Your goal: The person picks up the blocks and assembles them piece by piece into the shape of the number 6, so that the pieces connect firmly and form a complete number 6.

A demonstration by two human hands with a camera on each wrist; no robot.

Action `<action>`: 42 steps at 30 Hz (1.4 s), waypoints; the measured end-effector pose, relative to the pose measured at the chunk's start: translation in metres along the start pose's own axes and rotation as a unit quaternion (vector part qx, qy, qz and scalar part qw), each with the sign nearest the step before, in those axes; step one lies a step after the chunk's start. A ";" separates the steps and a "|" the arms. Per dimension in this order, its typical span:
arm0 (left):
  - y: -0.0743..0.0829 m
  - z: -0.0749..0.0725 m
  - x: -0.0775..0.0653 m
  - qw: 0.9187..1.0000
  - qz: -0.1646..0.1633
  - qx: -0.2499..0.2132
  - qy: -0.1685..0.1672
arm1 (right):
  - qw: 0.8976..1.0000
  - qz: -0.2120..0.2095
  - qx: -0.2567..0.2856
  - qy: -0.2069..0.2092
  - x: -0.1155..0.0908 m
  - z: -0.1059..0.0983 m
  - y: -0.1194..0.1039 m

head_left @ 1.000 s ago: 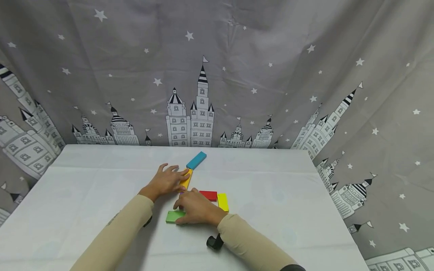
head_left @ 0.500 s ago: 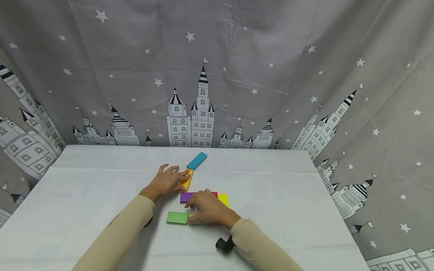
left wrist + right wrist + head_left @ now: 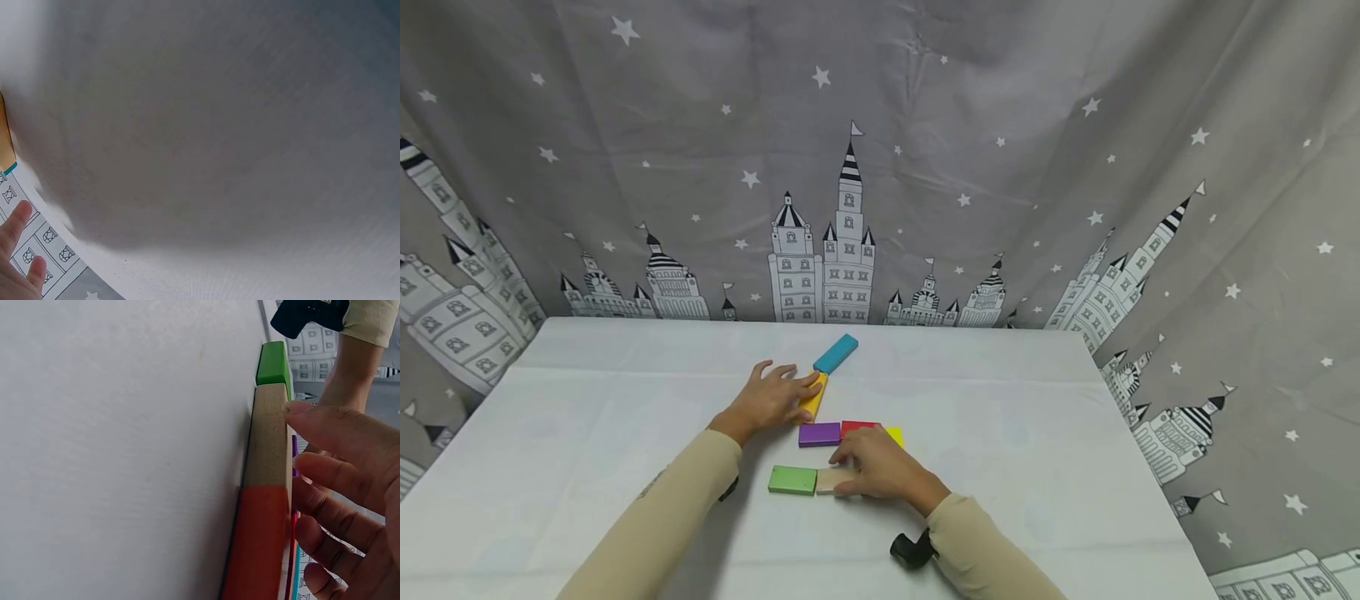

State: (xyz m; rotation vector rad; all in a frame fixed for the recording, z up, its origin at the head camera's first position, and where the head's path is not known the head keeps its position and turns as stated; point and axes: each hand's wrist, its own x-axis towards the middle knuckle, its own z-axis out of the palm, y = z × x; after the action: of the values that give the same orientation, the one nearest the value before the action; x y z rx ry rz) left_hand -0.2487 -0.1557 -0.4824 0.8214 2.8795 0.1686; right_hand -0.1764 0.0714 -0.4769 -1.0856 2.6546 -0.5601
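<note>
In the head view, my left hand [image 3: 766, 398] rests its thumb and fingertips on a yellow-orange block [image 3: 817, 395], with its other fingers stretched out. A blue block [image 3: 836, 353] lies at that block's far end. My right hand [image 3: 886, 468] is over the lower row, its fingers loosely bent. In this row are a green block [image 3: 792, 480] and a bare wood block [image 3: 827, 481]. Seen by the right wrist camera, an orange-red block [image 3: 257, 544] continues the row, with my thumb at the wood block's edge. The head view hides that orange-red block behind my hand.
Between the two lines lie a purple block [image 3: 819, 434], a red block [image 3: 857, 426] and a yellow block [image 3: 895, 434], partly covered by my right hand. All sit on a white-covered table [image 3: 1037, 467]. A grey castle-print curtain [image 3: 925, 100] hangs behind it.
My right hand has slid rightward along the lower row, from the green block past the wood block, uncovering the purple block. The left hand has stayed on the yellow-orange block.
</note>
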 end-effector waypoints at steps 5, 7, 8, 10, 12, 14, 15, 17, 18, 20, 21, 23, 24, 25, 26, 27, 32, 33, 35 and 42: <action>0.000 -0.002 0.000 1.000 -0.003 -0.005 -0.002 | 1.000 0.021 0.015 -0.003 -0.003 -0.001 0.000; 0.000 -0.002 0.000 1.000 -0.008 -0.013 -0.006 | 0.999 0.026 0.023 -0.004 -0.004 -0.001 -0.001; 0.001 -0.002 -0.001 1.000 -0.009 -0.014 -0.008 | 0.999 0.028 0.024 -0.004 -0.004 0.000 -0.001; 0.001 -0.002 -0.001 1.000 -0.009 -0.011 -0.009 | 0.999 0.029 0.026 -0.004 -0.004 0.001 0.000; 0.001 -0.002 -0.002 1.000 -0.010 -0.014 -0.009 | 0.999 0.029 0.027 0.000 -0.004 0.002 0.000; 0.001 -0.002 -0.002 1.000 -0.007 -0.012 -0.007 | 0.999 0.032 0.032 0.005 -0.004 0.003 0.000; 0.001 -0.002 -0.002 1.000 -0.006 -0.009 -0.005 | 0.999 0.034 0.036 0.007 -0.004 0.003 0.000; 0.001 -0.002 -0.002 1.000 -0.004 -0.006 -0.005 | 0.998 0.038 0.043 0.012 -0.004 0.003 -0.001; 0.001 -0.003 -0.002 1.000 -0.004 -0.001 -0.005 | 0.998 0.040 0.046 0.014 -0.003 0.003 -0.002; 0.002 -0.003 -0.002 1.000 -0.003 0.009 -0.008 | 0.998 0.042 0.041 0.016 -0.003 0.004 -0.003; 0.002 -0.004 -0.002 1.000 -0.003 0.014 -0.010 | 0.998 0.043 0.036 0.017 -0.003 0.004 -0.004; 0.003 -0.005 -0.001 1.000 -0.003 0.025 -0.014 | 0.998 0.047 0.027 0.018 -0.003 0.003 -0.005; 0.004 -0.006 -0.001 0.999 -0.003 0.028 -0.015 | 0.998 0.049 0.023 0.018 -0.003 0.003 -0.006; 0.005 -0.006 0.000 0.999 -0.002 0.032 -0.015 | 0.998 0.052 0.019 0.016 -0.003 0.003 -0.007; 0.006 -0.006 0.000 0.999 -0.002 0.037 -0.014 | 0.998 0.056 0.017 0.015 -0.004 0.002 -0.008; 0.006 -0.007 0.001 0.999 -0.001 0.041 -0.012 | 0.998 0.060 0.014 0.014 -0.004 0.002 -0.008; 0.010 -0.007 0.001 0.999 -0.003 0.050 -0.008 | 0.998 0.068 0.011 0.013 -0.004 0.004 -0.012; 0.010 -0.008 0.001 0.999 -0.003 0.048 -0.009 | 0.998 0.068 0.013 0.013 -0.004 0.005 -0.012; 0.012 -0.008 0.000 0.999 -0.003 0.038 -0.011 | 0.998 0.067 0.018 0.014 -0.005 0.006 -0.012; 0.014 -0.015 -0.007 0.999 -0.005 -0.024 0.031 | 0.997 0.074 0.028 0.017 -0.005 0.003 -0.013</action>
State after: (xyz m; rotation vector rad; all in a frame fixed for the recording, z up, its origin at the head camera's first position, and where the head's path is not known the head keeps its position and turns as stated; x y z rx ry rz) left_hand -0.2380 -0.1485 -0.4651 0.8072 2.9234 0.2645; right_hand -0.1636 0.0660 -0.4743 -0.8631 2.7023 -0.6245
